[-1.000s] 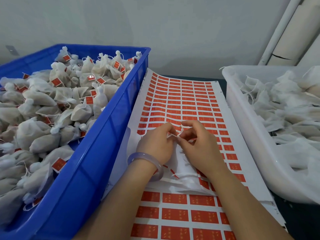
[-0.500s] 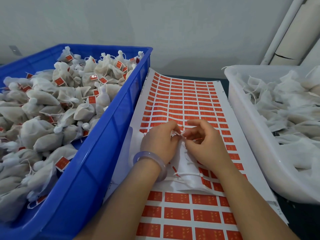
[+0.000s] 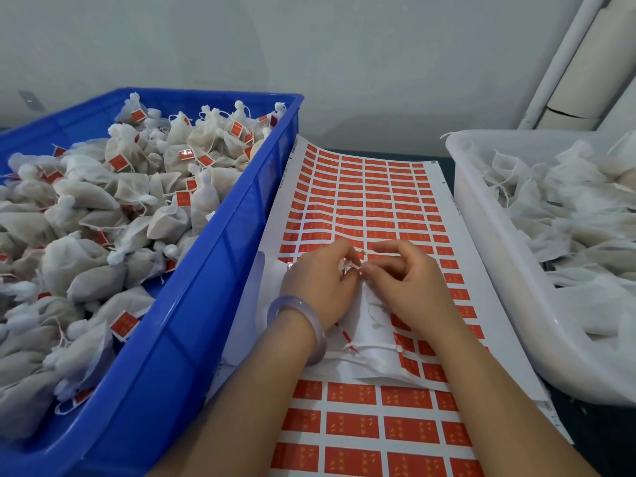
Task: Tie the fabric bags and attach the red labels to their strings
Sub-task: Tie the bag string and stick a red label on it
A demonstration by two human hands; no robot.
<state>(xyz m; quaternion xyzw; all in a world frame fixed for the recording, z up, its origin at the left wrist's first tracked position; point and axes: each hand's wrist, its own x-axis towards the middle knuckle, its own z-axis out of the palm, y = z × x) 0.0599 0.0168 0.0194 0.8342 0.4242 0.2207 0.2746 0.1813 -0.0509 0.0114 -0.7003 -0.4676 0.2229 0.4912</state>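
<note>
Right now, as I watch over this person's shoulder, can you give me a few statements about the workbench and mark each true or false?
1. The blue crate holds tied bags, many carrying red labels. True.
2. The label sheet lies inside the white tub. False: it lies flat between the crate and the tub.
3. A bracelet sits on the left wrist. True.
4. The right hand reaches into the white tub. False: it meets the left hand over the fabric bag on the sheet, both pinching at the bag's top.
</note>
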